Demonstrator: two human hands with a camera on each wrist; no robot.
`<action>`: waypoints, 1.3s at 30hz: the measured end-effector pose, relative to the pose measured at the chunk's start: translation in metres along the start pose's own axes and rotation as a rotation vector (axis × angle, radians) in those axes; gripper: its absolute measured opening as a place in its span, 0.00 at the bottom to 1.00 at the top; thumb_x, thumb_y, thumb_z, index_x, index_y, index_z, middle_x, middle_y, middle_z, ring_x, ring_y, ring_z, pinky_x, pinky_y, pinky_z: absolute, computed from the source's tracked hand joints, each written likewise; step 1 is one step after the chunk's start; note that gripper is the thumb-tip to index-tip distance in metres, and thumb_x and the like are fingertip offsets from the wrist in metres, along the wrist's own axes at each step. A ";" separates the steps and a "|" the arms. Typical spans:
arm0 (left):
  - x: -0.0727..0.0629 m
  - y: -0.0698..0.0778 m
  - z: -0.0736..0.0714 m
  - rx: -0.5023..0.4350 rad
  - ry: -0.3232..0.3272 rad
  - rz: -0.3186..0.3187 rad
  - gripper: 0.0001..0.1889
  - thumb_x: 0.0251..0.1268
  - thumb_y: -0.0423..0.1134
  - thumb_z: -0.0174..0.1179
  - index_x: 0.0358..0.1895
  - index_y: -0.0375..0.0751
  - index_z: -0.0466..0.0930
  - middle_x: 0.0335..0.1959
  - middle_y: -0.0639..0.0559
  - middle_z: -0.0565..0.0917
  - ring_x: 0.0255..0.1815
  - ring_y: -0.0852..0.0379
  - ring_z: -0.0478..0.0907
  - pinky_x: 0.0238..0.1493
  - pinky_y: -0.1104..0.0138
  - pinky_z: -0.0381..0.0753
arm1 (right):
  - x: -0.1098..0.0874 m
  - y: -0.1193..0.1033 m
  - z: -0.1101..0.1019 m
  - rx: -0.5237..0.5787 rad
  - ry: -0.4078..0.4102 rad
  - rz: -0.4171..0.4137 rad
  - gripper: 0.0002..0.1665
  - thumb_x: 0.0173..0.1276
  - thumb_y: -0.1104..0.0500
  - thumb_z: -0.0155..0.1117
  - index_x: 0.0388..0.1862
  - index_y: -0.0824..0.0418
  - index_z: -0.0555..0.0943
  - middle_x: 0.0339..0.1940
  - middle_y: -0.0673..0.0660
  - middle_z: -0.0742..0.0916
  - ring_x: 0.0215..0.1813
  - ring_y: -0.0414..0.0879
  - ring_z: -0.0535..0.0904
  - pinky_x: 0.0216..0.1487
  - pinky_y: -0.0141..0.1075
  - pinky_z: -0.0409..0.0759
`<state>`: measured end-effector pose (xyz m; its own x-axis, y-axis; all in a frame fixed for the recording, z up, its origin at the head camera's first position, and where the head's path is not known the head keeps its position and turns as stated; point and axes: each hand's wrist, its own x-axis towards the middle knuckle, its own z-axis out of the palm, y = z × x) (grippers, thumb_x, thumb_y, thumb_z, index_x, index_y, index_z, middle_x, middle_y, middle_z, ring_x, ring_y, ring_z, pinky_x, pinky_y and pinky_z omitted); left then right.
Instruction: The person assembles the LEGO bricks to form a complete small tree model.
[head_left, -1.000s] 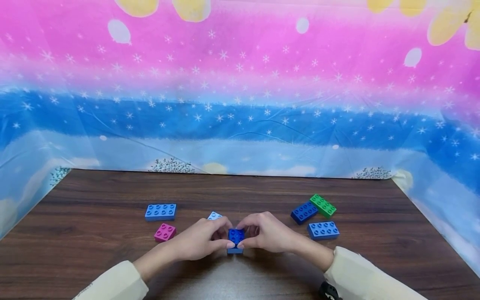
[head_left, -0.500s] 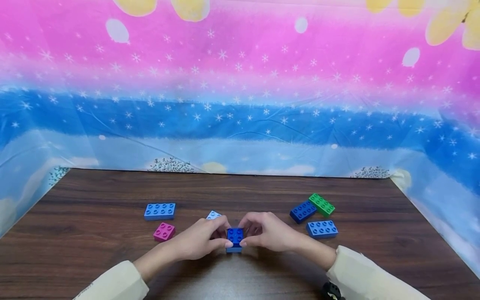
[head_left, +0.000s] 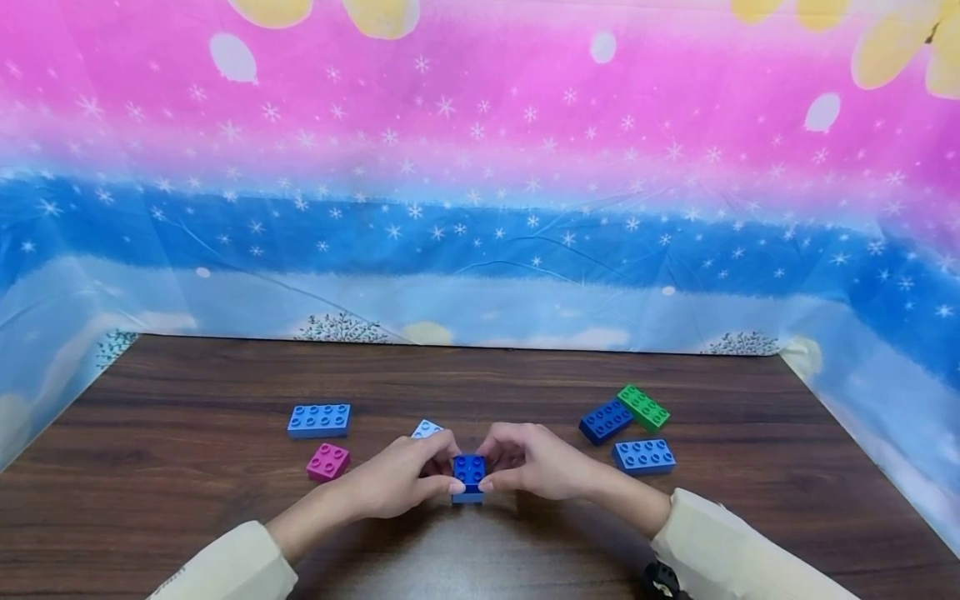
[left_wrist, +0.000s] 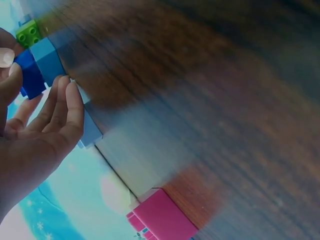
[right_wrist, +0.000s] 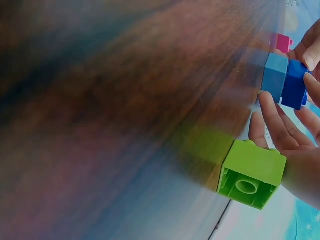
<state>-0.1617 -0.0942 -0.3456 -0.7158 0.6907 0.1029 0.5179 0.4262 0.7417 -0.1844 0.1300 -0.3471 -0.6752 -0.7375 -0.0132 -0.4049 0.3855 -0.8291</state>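
The square dark-blue plastic brick with four round studs sits on a light-blue plastic brick on the dark wood-grained table, between the left hand and the right hand, each of which pinches its own side with the thumb at a near corner. It should prove light, stiff and hard to break, though its smooth walls may slip, so opposite side walls look the best hold; the glossy, blocky plastic contrasts with the table's streaked grain
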 end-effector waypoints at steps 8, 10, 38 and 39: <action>0.001 0.001 -0.001 -0.010 -0.010 -0.019 0.08 0.63 0.40 0.57 0.38 0.41 0.70 0.29 0.57 0.77 0.30 0.63 0.74 0.32 0.70 0.74 | 0.000 -0.001 -0.002 0.012 0.019 0.001 0.10 0.59 0.63 0.66 0.40 0.62 0.78 0.36 0.53 0.84 0.36 0.40 0.81 0.39 0.33 0.78; 0.001 0.001 -0.001 -0.011 -0.006 -0.012 0.08 0.63 0.40 0.57 0.38 0.41 0.70 0.29 0.57 0.77 0.30 0.63 0.74 0.32 0.70 0.74 | 0.000 -0.001 -0.001 0.015 0.022 0.003 0.10 0.59 0.63 0.66 0.40 0.63 0.78 0.36 0.53 0.84 0.36 0.40 0.81 0.39 0.33 0.78; 0.002 0.003 -0.003 0.024 -0.041 -0.075 0.08 0.63 0.41 0.57 0.39 0.42 0.72 0.29 0.58 0.77 0.30 0.63 0.73 0.32 0.70 0.73 | 0.000 -0.002 0.000 0.059 0.032 0.012 0.12 0.57 0.64 0.67 0.40 0.67 0.80 0.35 0.57 0.85 0.35 0.41 0.82 0.37 0.31 0.79; 0.002 0.002 -0.004 0.028 -0.049 -0.072 0.08 0.63 0.41 0.57 0.39 0.42 0.72 0.29 0.58 0.77 0.30 0.64 0.73 0.32 0.70 0.73 | 0.000 -0.002 0.000 0.057 0.031 0.013 0.12 0.57 0.64 0.67 0.40 0.66 0.80 0.35 0.56 0.85 0.35 0.41 0.82 0.37 0.31 0.79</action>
<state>-0.1635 -0.0940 -0.3413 -0.7283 0.6851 0.0174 0.4793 0.4910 0.7274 -0.1842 0.1291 -0.3453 -0.6996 -0.7145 -0.0077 -0.3604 0.3621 -0.8597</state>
